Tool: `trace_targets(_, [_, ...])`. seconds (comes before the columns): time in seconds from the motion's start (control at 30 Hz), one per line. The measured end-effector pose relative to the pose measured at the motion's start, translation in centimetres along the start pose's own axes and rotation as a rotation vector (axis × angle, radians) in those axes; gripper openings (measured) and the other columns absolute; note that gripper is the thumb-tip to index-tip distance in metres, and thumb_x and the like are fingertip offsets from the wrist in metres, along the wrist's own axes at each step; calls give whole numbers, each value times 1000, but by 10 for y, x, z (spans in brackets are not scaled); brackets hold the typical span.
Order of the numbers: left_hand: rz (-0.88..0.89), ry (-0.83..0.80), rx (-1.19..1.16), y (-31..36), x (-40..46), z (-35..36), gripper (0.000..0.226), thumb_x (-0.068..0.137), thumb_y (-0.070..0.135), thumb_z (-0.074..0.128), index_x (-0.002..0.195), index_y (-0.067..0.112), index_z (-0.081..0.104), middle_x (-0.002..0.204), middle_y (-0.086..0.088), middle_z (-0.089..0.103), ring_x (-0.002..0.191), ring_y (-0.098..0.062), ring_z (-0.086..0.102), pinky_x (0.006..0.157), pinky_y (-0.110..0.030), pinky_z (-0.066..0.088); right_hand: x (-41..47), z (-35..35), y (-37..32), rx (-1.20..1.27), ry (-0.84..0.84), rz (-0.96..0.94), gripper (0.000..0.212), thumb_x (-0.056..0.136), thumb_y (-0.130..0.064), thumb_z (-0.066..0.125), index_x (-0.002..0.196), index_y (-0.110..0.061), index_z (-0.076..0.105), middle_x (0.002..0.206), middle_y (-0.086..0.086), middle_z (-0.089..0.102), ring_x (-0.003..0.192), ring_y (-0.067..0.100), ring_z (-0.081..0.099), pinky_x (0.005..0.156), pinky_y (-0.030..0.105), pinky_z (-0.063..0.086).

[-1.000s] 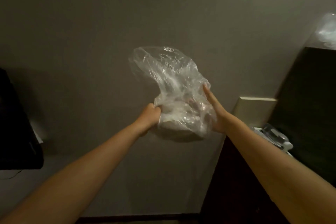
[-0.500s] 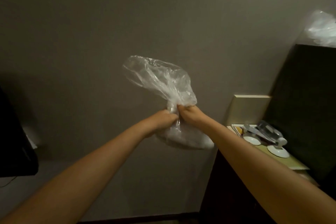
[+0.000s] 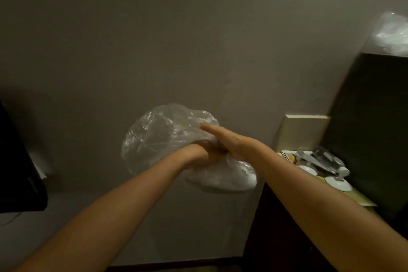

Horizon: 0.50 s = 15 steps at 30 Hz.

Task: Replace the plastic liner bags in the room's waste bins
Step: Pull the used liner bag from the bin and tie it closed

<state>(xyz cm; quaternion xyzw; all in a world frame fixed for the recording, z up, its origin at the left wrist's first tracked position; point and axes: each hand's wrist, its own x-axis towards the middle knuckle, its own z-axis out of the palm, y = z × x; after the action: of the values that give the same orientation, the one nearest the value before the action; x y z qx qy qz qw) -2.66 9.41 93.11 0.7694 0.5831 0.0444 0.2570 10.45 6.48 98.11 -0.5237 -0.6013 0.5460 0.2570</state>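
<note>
Clear plastic, crumpled and part-inflated: the bag (image 3: 167, 139) hangs at mid-frame, in the air before a grey wall, gathered at a neck between your two hands. Its puffed upper part lies up and left of the neck; a whiter, fuller lobe sags down and right of it, so the long axis runs from upper left to lower right. Your left hand (image 3: 198, 158) grips the neck with curled fingers, directly under the puffed part. Your right hand (image 3: 223, 138) crosses over the left, fingers straight and pressed together, flat against the film and pointing to the upper left. Both hands touch the bag; the left alone appears to carry it. Judged from this, the coming move is a squeeze or twist at the neck. No bin is in view.
</note>
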Motion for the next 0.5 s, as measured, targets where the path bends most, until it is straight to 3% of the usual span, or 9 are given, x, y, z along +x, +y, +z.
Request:
trace_targets(0.07, [35, 62, -75, 2, 0, 0, 63, 82, 73, 55, 126, 28, 63, 131, 0, 64, 113, -20, 62, 97, -34, 50, -2, -8, 3, 59, -116, -18, 75, 82, -74, 57, 136, -21, 59, 130, 13, 66, 121, 29, 62, 108, 46, 45])
trace_targets(0.1, [60, 70, -35, 2, 2, -1, 59, 86, 71, 52, 125, 29, 63, 127, 0, 65, 110, -19, 62, 99, -36, 49, -3, -12, 5, 83, -172, -31, 71, 87, -69, 54, 138, -19, 58, 131, 13, 65, 123, 30, 61, 109, 46, 43])
trace_targets(0.2, [134, 56, 19, 15, -21, -11, 38, 107, 38, 39, 126, 14, 60, 121, -9, 63, 115, -24, 59, 98, -34, 44, -6, -27, 11, 124, -311, -30, 65, 93, -60, 47, 138, -14, 54, 130, 11, 66, 121, 26, 62, 106, 41, 44])
trace_targets(0.3, [164, 102, -37, 18, -27, -16, 27, 103, 38, 46, 108, 18, 63, 91, 2, 61, 86, -15, 58, 72, -27, 44, -11, -42, 14, 198, -422, -39, 54, 94, -51, 50, 133, -13, 56, 124, 6, 69, 115, 21, 64, 101, 36, 45])
trace_targets(0.4, [158, 64, 46, 18, -25, -18, 35, 104, 38, 45, 128, 16, 60, 112, -1, 62, 107, -19, 59, 88, -29, 45, -11, -38, 9, 55, -417, -13, 68, 85, -53, 69, 140, -16, 52, 138, 6, 61, 127, 23, 57, 110, 39, 40])
trace_targets(0.5, [119, -26, 134, 20, -29, -16, 45, 104, 36, 47, 143, 14, 48, 138, -7, 53, 129, -26, 50, 104, -31, 39, -7, -18, -3, -176, -197, 61, 74, 76, -61, 75, 134, -19, 57, 121, 3, 71, 111, 18, 69, 103, 38, 51])
